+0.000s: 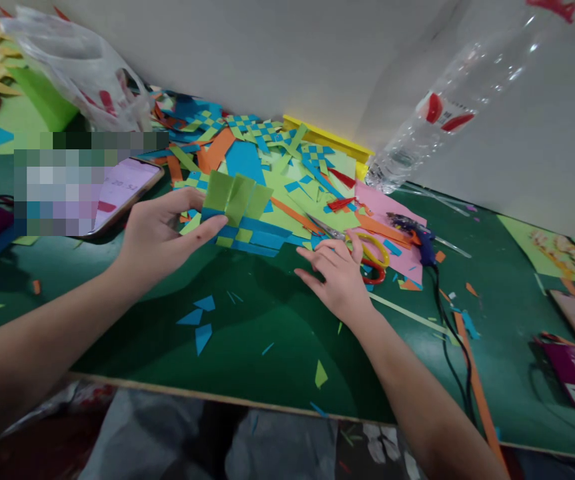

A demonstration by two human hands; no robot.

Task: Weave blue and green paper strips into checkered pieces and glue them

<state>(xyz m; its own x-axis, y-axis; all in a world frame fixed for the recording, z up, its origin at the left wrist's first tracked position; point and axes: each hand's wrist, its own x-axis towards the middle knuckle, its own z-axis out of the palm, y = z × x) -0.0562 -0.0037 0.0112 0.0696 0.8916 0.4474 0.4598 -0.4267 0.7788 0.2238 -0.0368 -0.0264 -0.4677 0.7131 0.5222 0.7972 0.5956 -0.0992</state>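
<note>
My left hand [155,233] pinches a piece of woven paper [240,200] between thumb and fingers, raised above the green table. Light green strips stand up from it and cross blue strips in a checked pattern; its free ends point to the right. My right hand [335,277] is to the right of the woven paper, apart from it, fingers loosely spread with nothing in them. Just behind that hand lie scissors [375,248] with yellow and red handles, their blades pointing to the upper left and partly hidden by my fingers.
Paper strips and checked woven pieces [262,130] pile against the wall. A phone [122,193] and plastic bag [87,73] are at left. A clear bottle [437,113], blue glue gun [422,243] with cord, and pink paper [387,207] are at right. Blue scraps [203,337] lie in front.
</note>
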